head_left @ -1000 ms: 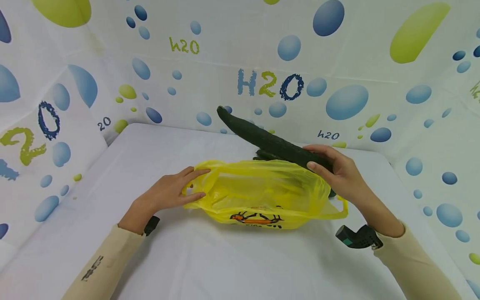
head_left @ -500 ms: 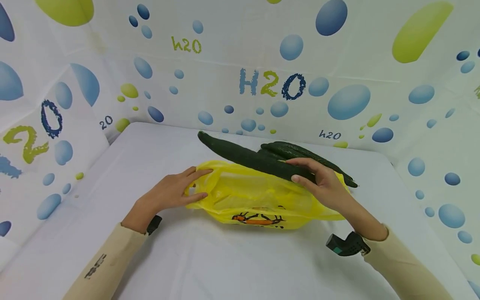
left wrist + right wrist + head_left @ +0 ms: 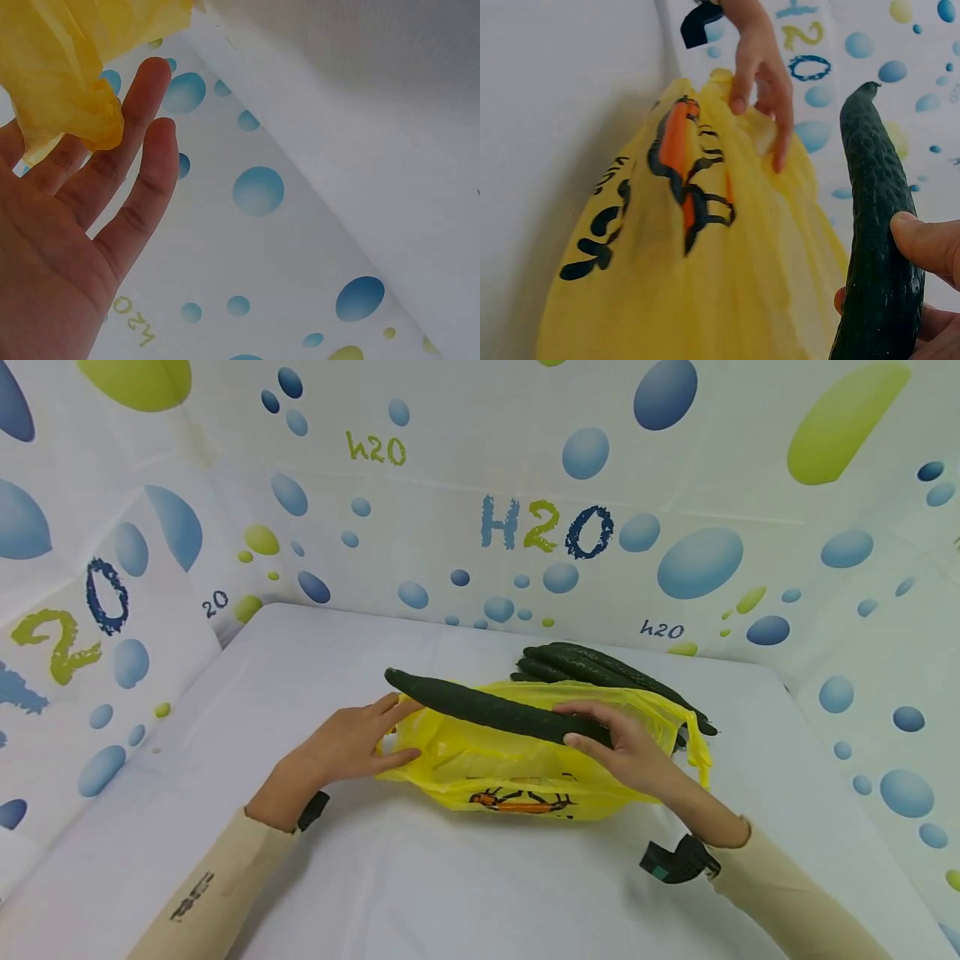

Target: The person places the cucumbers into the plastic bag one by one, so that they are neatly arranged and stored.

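Note:
A long dark green cucumber (image 3: 480, 708) is gripped near its right end by my right hand (image 3: 626, 747); it slants above the mouth of a yellow plastic bag (image 3: 525, 793). In the right wrist view, thumb and fingers close round the cucumber (image 3: 877, 225). At the bag's left edge my left hand (image 3: 352, 745) spreads its fingers, some of them inside the opening. The left wrist view has the yellow plastic (image 3: 67, 67) draped against the extended fingers (image 3: 159, 161). What lies at the bottom of the bag is hidden.
Behind the bag, several more cucumbers (image 3: 600, 667) lie in a pile on the white-covered table (image 3: 337, 647). A patterned cloth backdrop (image 3: 450, 468) rises at the back and sides. One bag handle (image 3: 697, 752) hangs loose at the right.
My right hand has brought the cucumber down and to the left, from above the pile to over the bag's mouth. My left hand has stayed at the bag's left edge.

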Tool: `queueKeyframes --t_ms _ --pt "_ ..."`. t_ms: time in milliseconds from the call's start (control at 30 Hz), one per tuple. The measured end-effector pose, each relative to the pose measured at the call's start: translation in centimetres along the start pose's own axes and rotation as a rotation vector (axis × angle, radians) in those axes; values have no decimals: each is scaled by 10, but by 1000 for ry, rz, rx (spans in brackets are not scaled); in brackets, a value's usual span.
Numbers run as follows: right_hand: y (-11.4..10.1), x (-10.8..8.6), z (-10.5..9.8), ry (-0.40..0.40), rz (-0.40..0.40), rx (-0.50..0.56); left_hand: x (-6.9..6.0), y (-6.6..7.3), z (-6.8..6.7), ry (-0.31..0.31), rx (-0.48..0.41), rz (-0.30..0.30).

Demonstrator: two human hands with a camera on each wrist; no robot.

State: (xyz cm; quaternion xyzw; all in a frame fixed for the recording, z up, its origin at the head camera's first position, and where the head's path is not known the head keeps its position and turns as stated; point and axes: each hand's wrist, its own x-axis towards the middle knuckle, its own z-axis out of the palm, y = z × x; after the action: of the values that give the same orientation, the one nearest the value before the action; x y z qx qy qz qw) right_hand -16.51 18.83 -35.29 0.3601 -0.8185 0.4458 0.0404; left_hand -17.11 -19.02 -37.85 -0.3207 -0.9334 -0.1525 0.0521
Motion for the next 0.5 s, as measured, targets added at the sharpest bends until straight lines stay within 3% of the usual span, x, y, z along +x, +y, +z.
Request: queueKeyframes --t_ms 267,500 --pt "9 -3 5 -48 18 12 2 -1 -1 65 47 34" --pt "20 -11 3 -76 65 -62 1 1 -1 49 64 13"
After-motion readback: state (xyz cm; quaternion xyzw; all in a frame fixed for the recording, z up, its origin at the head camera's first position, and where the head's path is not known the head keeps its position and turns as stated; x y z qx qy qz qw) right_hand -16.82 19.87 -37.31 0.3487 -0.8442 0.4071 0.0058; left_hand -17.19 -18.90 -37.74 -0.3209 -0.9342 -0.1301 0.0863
